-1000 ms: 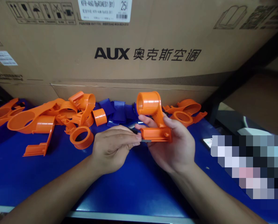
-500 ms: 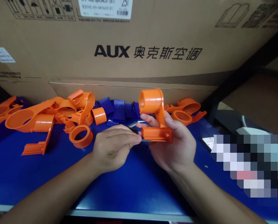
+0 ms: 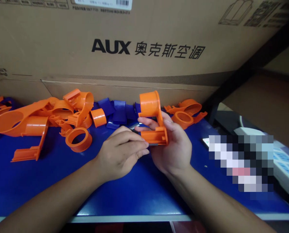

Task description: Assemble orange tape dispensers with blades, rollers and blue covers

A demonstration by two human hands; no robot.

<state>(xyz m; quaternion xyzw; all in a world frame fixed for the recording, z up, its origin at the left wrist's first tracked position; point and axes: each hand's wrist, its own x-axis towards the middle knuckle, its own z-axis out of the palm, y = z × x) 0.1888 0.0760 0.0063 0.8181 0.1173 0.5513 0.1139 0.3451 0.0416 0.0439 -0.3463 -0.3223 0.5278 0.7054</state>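
My right hand [image 3: 174,145] is closed round an orange plastic tape dispenser [image 3: 150,103], its round hub up and its flat end lying across my fingers. A thin grey metal blade [image 3: 154,144] is pinched between the thumb and fingertips of my left hand [image 3: 123,152]. The blade runs along the lower edge of the dispenser's flat end; whether it is seated there I cannot tell. My left fingers cover its other end. Behind my hands lie several blue plastic pieces [image 3: 119,111].
More orange dispensers [image 3: 7,121] lie heaped at the left, with a loose orange ring [image 3: 78,139] nearer. Other orange parts [image 3: 182,119] lie beyond my right hand. A large cardboard box [image 3: 110,68] stands behind the blue table [image 3: 132,197]. A phone [image 3: 205,142], partly blurred out, and a white-and-blue object [image 3: 283,165] are at right.
The whole view has shifted, so everything appears farther left. My left hand has brought the blade slightly farther along the dispenser's lower edge. Both hands keep their holds.
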